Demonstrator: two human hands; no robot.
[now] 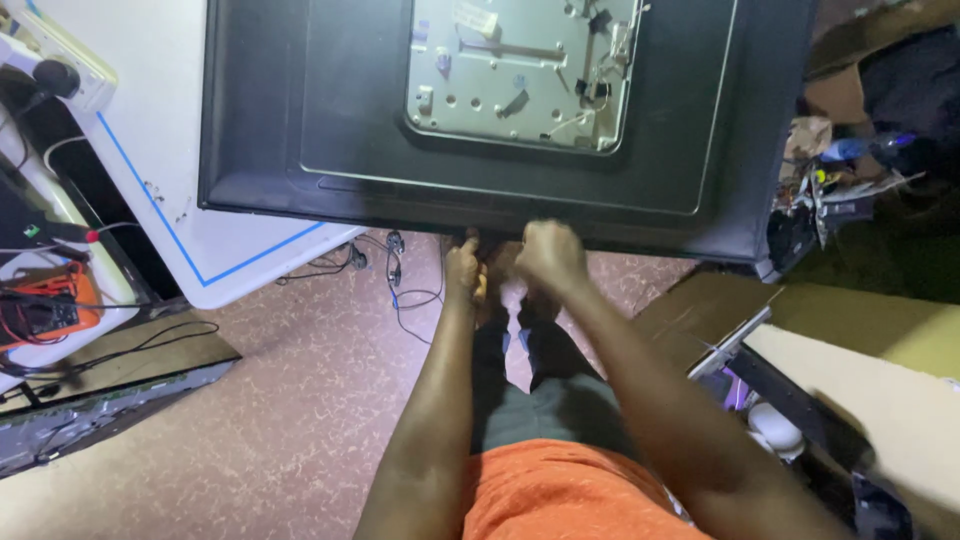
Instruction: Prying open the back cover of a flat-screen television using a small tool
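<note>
Both hands at the near edge of a flat screen lying face down

We see the black flat screen (500, 190) across the upper middle of the frame, resting on a white desk (160, 130), its grey metal plate (520, 75) exposed. Our left hand (462, 268) and right hand (550, 255) meet at its lower edge, both curled; the blur leaves us unsure, but something small and orange may sit between them. Cables (400, 280) trail on the floor below.
</note>
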